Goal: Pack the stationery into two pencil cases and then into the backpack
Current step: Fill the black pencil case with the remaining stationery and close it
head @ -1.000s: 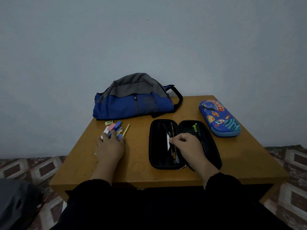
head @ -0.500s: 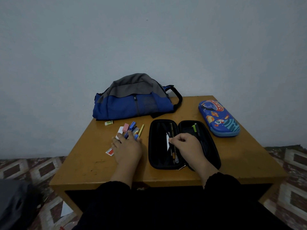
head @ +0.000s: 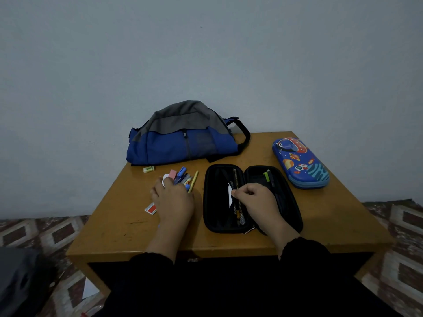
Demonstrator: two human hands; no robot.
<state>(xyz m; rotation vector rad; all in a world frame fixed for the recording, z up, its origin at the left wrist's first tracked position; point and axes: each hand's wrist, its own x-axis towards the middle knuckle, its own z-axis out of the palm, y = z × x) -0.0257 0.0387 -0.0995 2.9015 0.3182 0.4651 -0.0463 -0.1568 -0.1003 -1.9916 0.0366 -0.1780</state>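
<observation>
An open black pencil case (head: 217,203) lies in the middle of the table with pens and a green-tipped marker (head: 266,176) inside. My right hand (head: 257,202) rests in it, thumb and forefinger pinching its inner flap. My left hand (head: 174,200) lies flat over a pile of stationery (head: 183,177): a pink eraser, blue pens and a yellow pen, just left of the black case. A closed blue space-print pencil case (head: 301,163) sits at the right. The blue and grey backpack (head: 183,139) lies zipped at the back of the table.
A small green-and-white eraser (head: 148,169) lies by the backpack's front edge. A red-and-white item (head: 150,208) sits left of my left hand. The wooden table (head: 338,213) stands against a plain wall, with patterned floor on both sides.
My left hand slid the stationery pile rightward toward the black case, leaving the green eraser and the red-and-white item behind. My right hand kept its pinch in the case.
</observation>
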